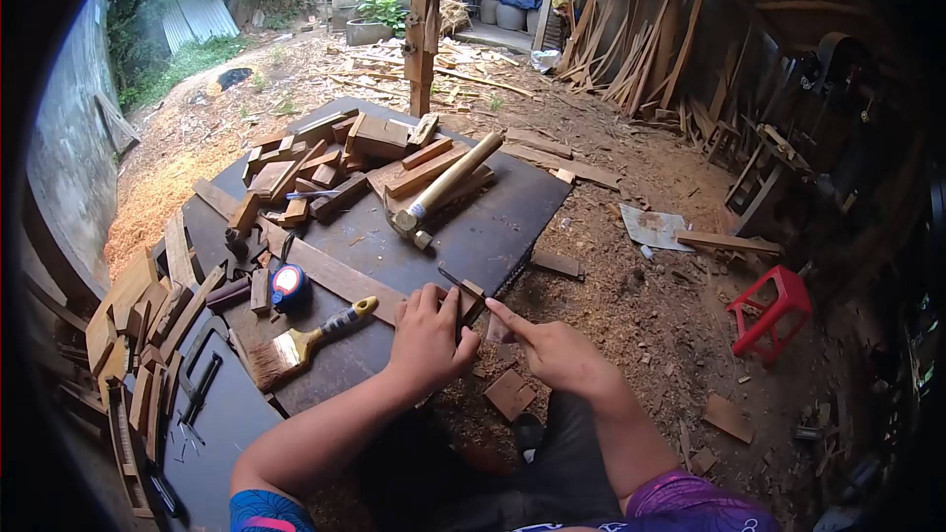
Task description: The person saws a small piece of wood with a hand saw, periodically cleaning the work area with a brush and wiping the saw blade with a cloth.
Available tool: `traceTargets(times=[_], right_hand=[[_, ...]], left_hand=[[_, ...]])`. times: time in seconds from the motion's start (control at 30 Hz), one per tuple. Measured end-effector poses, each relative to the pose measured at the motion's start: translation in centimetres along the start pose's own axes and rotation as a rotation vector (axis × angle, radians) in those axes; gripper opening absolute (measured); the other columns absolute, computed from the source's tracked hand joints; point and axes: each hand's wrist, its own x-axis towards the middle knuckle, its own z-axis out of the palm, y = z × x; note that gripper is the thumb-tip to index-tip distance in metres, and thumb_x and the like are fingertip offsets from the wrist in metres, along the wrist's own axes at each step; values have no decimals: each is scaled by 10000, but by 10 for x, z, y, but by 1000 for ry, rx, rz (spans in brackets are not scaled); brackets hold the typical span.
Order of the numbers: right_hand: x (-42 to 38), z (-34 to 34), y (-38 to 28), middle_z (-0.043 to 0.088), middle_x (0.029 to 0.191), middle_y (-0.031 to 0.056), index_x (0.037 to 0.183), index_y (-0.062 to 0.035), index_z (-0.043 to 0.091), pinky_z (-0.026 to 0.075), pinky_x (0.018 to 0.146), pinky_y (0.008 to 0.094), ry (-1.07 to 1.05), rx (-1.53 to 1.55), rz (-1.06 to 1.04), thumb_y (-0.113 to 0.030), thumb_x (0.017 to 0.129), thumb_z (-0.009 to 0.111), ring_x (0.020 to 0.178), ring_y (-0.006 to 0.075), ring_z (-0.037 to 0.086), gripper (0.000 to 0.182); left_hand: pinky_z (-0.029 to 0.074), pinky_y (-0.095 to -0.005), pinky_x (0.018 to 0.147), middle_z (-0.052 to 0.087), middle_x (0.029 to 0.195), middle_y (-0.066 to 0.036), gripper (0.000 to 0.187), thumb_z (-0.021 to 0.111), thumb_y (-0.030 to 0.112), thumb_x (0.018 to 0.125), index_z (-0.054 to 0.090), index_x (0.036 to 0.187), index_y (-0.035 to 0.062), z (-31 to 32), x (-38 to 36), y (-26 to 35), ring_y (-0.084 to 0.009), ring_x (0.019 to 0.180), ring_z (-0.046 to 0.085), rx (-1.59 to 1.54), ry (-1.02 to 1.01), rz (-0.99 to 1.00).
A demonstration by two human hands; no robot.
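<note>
My left hand (429,335) rests at the near edge of the dark table, closed around a small wooden block (473,298). A thin dark strip (451,279) sticks out past the block's far side. Just right of it is my right hand (562,355), its index finger stretched to the block's end and the other fingers curled under. A pale brownish piece (501,328) shows below that finger; I cannot tell what the curled fingers hold. Left of my left hand lies a paintbrush (305,340) with a yellow and black handle. Beyond my hands, a hammer (443,189) lies on wood pieces.
Wooden offcuts (335,163) are heaped on the table (370,236). A blue tape measure (288,284) stands beside a long flat board (330,271). To the left are a clamp (202,384) and more wood. A red stool (774,313) stands on the shaving-covered ground at right.
</note>
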Motion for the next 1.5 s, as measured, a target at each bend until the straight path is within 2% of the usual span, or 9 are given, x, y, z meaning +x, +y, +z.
traceTargets(times=[0.1,0.23,0.5,0.6,0.9,1.07,1.17,1.3,1.5], right_hand=[[9,-8,-10,698,852,279,1627,-347,265,550,770,569,-47,12,62,-123,971,479,794,467,695,725],[38,6,-3,699,893,293,1613,-400,285,561,771,556,57,62,-98,-106,971,466,791,461,700,729],[0,3,-2,695,824,255,1616,-364,290,559,742,561,-8,0,67,-109,959,475,781,462,696,728],[42,12,5,691,867,285,1625,-374,260,559,740,545,76,82,-144,-45,929,484,789,457,698,802],[-4,-1,0,704,909,269,1621,-357,284,560,741,545,-29,-43,37,-54,929,479,796,456,694,780],[36,12,0,698,903,277,1621,-345,291,552,747,553,84,-14,-91,-48,896,495,809,460,691,809],[20,11,-1,695,886,277,1626,-342,277,552,758,559,117,15,-132,-49,898,497,799,459,691,816],[-5,2,6,702,886,272,1629,-355,264,569,752,547,-9,5,-1,-54,921,482,794,449,703,800],[41,5,0,687,846,273,1625,-365,264,558,727,551,62,-6,-141,-53,902,493,751,451,690,820]], left_hand=[[408,-478,982,564,1134,-202,614,591,315,834,611,1305,-78,1,2,1,-358,1118,544,-7,-16,-2],[418,-490,1004,571,1152,-214,638,603,317,807,605,1307,-80,-3,3,3,-386,1133,552,-20,-70,-21],[403,-481,967,567,1140,-208,626,599,305,816,607,1309,-82,2,1,0,-362,1114,546,-21,-27,-5],[412,-497,1000,573,1149,-221,643,607,329,798,606,1300,-73,-4,4,3,-394,1128,551,-20,-57,-42],[408,-469,975,564,1129,-208,622,601,320,823,614,1278,-104,2,2,-2,-361,1109,542,-17,-10,2],[413,-480,949,567,1097,-198,619,602,314,812,610,1286,-84,2,5,0,-363,1084,549,-15,-13,11],[413,-473,959,578,1127,-205,633,603,325,814,620,1290,-92,-1,2,-2,-365,1087,558,-17,-17,8],[410,-475,963,573,1123,-214,623,606,305,807,626,1276,-104,2,2,-4,-366,1090,556,-15,20,25],[415,-477,941,565,1104,-211,618,612,300,798,625,1273,-94,-3,4,1,-371,1086,548,-19,-39,-7]])
